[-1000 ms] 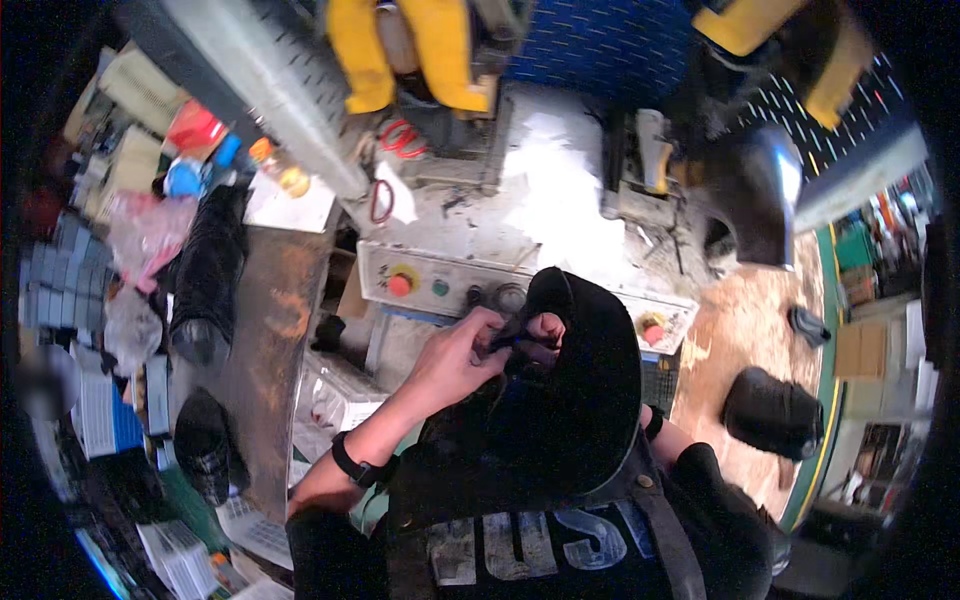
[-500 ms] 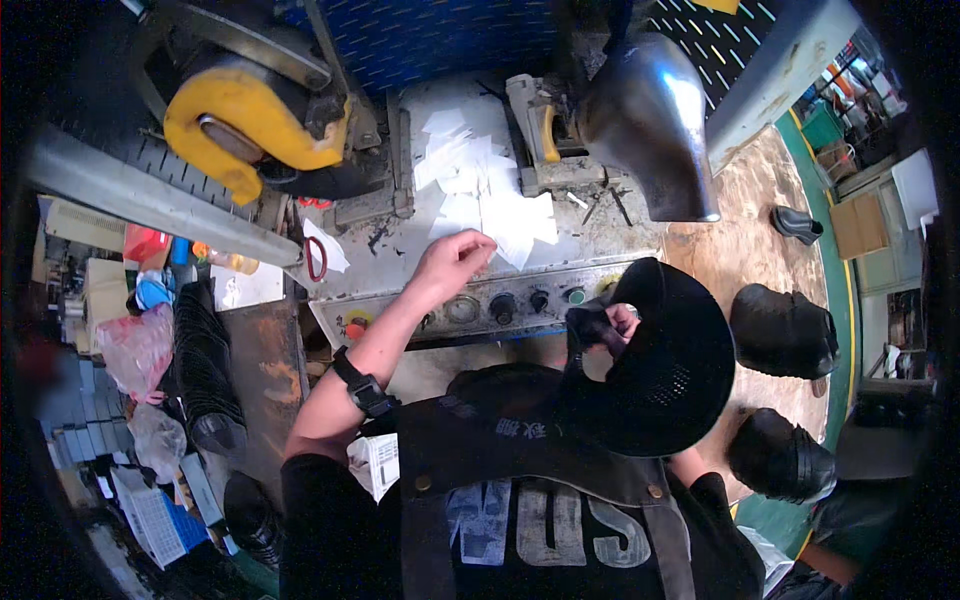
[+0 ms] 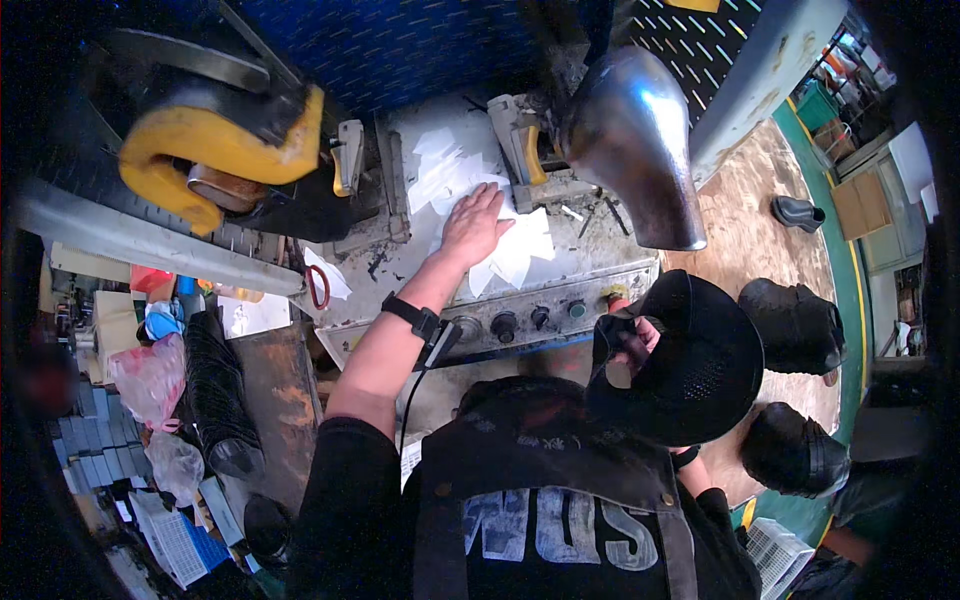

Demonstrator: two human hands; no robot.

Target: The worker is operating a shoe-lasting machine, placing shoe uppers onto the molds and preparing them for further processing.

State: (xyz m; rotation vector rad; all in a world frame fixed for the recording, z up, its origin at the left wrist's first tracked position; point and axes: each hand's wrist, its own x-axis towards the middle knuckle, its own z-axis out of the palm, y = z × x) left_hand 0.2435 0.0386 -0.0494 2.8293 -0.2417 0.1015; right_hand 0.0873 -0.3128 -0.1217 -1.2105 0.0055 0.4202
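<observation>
My left hand (image 3: 473, 228) lies with stretched, slightly spread fingers on the loose white paper-like pieces (image 3: 515, 255) on the machine's grey top. Nothing shows gripped in it. At the right, my right hand (image 3: 640, 338) is partly hidden by a black shoe upper (image 3: 700, 370) with small perforations; a few fingers show at its opening, closed on it. Beyond the left hand stands a small metal clamp with a yellow side (image 3: 526, 150). To the right of that is a shiny metal foot-shaped form (image 3: 635, 145).
A yellow hook-shaped machine part (image 3: 210, 150) overhangs the left. The control panel (image 3: 500, 325) with knobs fronts the machine. Black shoes (image 3: 790, 325) stand on the wooden board (image 3: 745, 240) at right. A row of stacked black uppers (image 3: 220, 400) stands left, beside plastic bags (image 3: 150, 380).
My left hand has moved away from me and its curled fingers have straightened onto the white pieces. My right hand and the shoe upper appear slightly farther right in the picture.
</observation>
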